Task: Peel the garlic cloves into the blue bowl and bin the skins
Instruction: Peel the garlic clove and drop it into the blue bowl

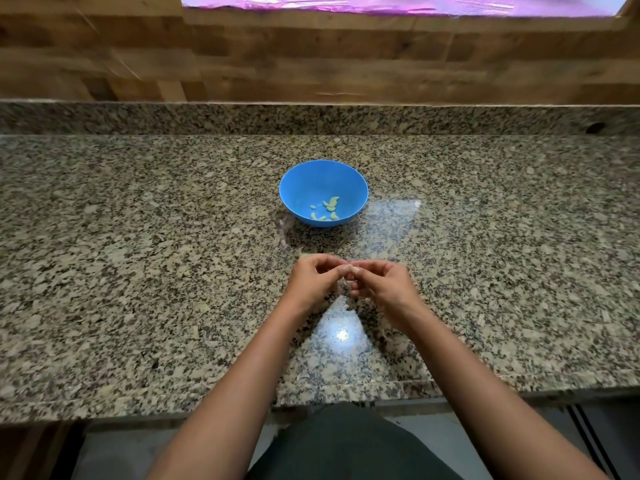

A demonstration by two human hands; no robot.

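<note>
Over speckled granite [138, 237], left hand [311, 280] and right hand [382, 284] pinch a pale garlic clove [348, 271].

Worktop: speckled granite counter [138, 271] across mid-frame, bright glare lower centre.
Wall: wood panelling [311, 64] along the top.
Window: pink-lit window [381, 3], top edge.
Floor: grey floor [114, 455], bottom.

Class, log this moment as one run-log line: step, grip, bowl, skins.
step: peeling | grip: left hand and right hand pinch one garlic clove | blue bowl: peeled cloves inside | skins: some on counter
</note>
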